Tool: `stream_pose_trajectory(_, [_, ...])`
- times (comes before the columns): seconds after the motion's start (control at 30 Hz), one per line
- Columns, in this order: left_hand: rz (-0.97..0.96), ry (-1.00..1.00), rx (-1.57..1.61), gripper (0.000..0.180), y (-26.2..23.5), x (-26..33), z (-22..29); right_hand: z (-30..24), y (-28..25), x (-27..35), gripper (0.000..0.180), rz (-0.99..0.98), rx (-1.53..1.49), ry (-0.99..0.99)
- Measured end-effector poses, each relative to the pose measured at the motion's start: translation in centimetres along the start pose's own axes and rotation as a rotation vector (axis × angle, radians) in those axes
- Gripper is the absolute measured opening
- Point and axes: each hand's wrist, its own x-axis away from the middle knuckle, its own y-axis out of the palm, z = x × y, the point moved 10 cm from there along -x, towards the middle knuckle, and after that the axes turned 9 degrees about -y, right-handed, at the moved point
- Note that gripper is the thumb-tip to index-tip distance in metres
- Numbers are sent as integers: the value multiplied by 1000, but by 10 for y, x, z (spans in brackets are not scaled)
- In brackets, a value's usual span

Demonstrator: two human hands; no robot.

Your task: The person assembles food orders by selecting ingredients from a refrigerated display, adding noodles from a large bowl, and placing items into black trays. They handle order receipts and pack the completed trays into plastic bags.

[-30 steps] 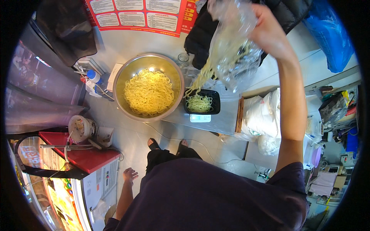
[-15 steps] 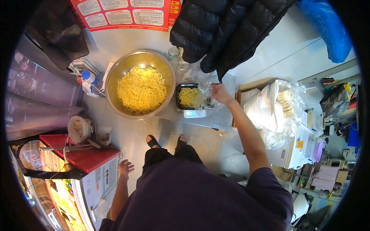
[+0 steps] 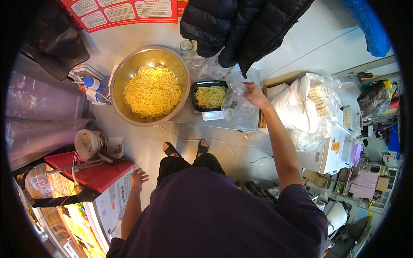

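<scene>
My right hand is closed on a thin clear plastic bag, which hangs crumpled just right of a black tray. Yellow noodles lie in that tray, and it rests on a small digital scale. To the left of the tray stands a wide metal bowl with a large heap of noodles. Well away from these, beside the red-topped cabinet, my left hand hangs with its fingers apart and nothing in it.
A black puffer jacket hangs down close behind the tray. White plastic sacks are piled right of the table. At left are a red-topped cabinet, a round tub and a blue-capped bottle. A cord crosses the floor.
My right hand has moved slightly to the right with the plastic bag, which no longer covers the tray's right part. My left hand stays low at the side.
</scene>
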Motion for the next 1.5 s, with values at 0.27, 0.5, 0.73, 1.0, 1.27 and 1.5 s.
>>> stream_pose_trajectory(0.27, [-2,6,51,46,1,12,12,-63,38,-23,41,-71,66,-67])
stream_pose_trajectory(0.5, [-98,10,-137,46,-11,-9,-3,-172,207,-127,71,-246,179,-264])
stream_pose_trajectory(0.73, [-573,497,-485,48,202,37,157,-159,294,-108,59,-185,413,-474])
stream_pose_trajectory(1.0, [-184,615,-322,45,424,64,263,85,-3,30,38,403,708,116])
stream_pose_trajectory(1.27, [-159,889,-143,27,384,111,234,6,5,53,29,221,271,110])
stream_pose_trajectory(1.5, [-761,366,397,29,165,265,197,-165,133,17,31,-332,-210,-151])
